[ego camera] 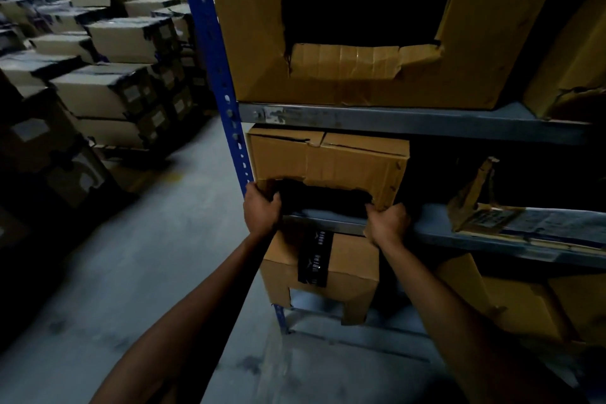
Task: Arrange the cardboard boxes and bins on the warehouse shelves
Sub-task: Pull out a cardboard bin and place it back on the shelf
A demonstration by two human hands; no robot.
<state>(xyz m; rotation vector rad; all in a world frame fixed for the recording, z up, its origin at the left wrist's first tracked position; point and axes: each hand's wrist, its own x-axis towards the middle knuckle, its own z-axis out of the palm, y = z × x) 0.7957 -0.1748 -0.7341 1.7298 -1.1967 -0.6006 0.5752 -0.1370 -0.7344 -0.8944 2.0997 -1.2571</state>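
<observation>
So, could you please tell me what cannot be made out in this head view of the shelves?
All head view:
- Inside the middle box: darkness behind its torn opening.
- Fingertips of the left hand and right hand: curled behind the cardboard.
- Top box: top cut off by the frame edge, interior black.
- Lettering on the black tape: too small and blurred.

Three boxes one above another, frame centre
Upper box over middle box over lower box; stacked cartons at upper left.
</observation>
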